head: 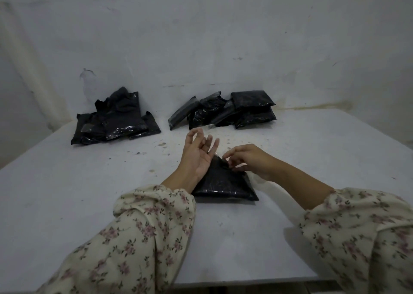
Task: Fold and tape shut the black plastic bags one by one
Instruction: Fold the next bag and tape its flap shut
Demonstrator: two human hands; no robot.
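Black plastic bag (223, 185) in work lies flat on the near middle of the tabletop (89, 182), between both hands. Right hand (250, 159) — fingers curled, pinching at the bag's far edge, where the fold would go; whether it is sealed yet I cannot tell. Left hand (196, 155) is raised palm-up just beside the bag's left edge, fingers loose and spread, holding nothing. Far left pile (111, 121): bags with ragged, upstanding tops — likely awaiting folding. Far right pile (228, 111): mostly squarer, flatter packets, likely finished. Judging by the piles, roughly midway. Every bag bulges but is opaque; contents cannot be told.
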